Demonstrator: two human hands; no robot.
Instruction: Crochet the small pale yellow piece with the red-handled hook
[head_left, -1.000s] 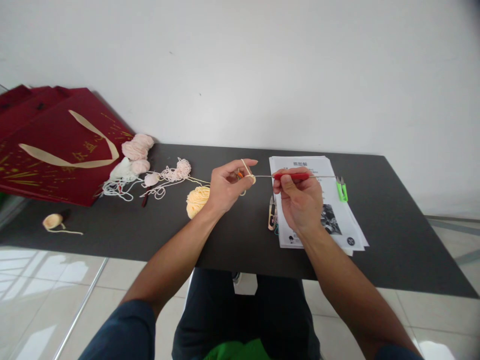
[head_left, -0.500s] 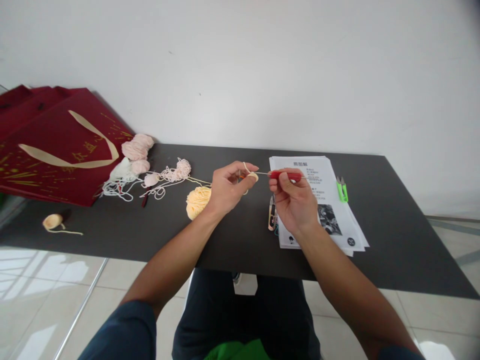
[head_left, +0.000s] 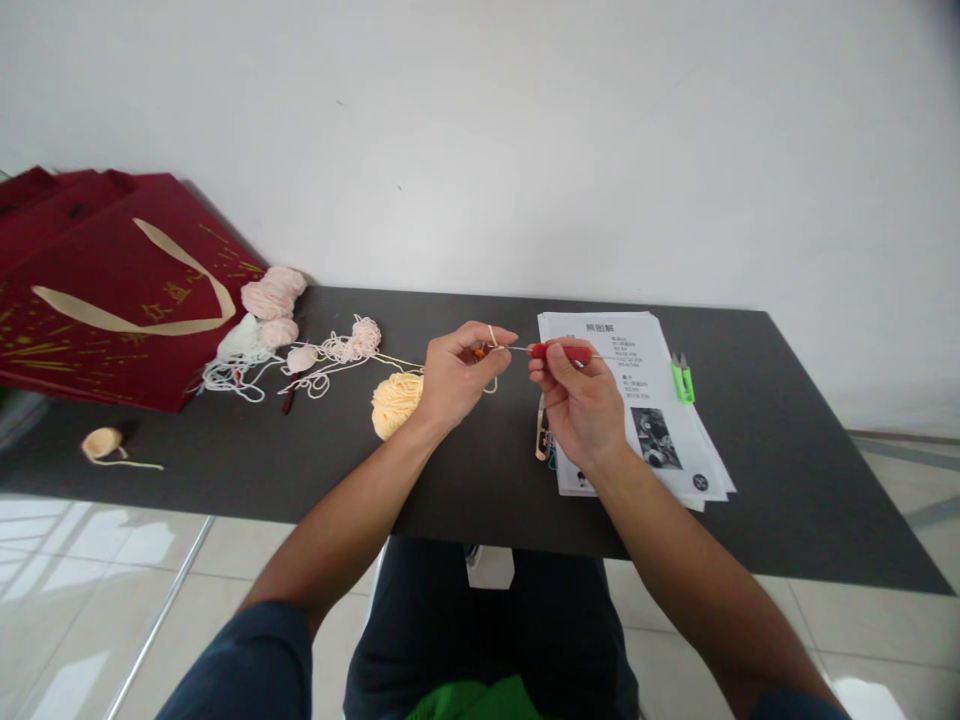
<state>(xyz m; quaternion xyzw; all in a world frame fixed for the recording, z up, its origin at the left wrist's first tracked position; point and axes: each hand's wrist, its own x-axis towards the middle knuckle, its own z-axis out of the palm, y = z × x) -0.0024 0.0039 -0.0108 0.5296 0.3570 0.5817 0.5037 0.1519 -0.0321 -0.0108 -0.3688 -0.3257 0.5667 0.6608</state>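
Observation:
My right hand [head_left: 589, 410] grips a crochet hook by its red handle [head_left: 562, 353], the thin metal shaft pointing left. My left hand [head_left: 459, 375] is closed, its thumb and fingers pinching pale yellow yarn [head_left: 492, 336] that loops over the index finger. The hook's tip reaches the yarn at the left fingertips. Something small and orange [head_left: 481, 352] shows between those fingers; most of the held piece is hidden. Just left of that wrist lies a ball of yellow yarn [head_left: 396, 404] on the dark table [head_left: 480, 490].
Pink and white yarn [head_left: 274, 300] lies tangled by dark red gift bags [head_left: 97, 280] at the left. A small cream piece with a yarn tail [head_left: 101, 442] sits near the front left edge. Printed sheets [head_left: 660, 400] lie under my right hand, with green thread snips [head_left: 682, 380] beside them.
My right hand and the hook have moved slightly left, bringing the handle closer to my left fingers. The pale piece at the left fingertips now shows less.

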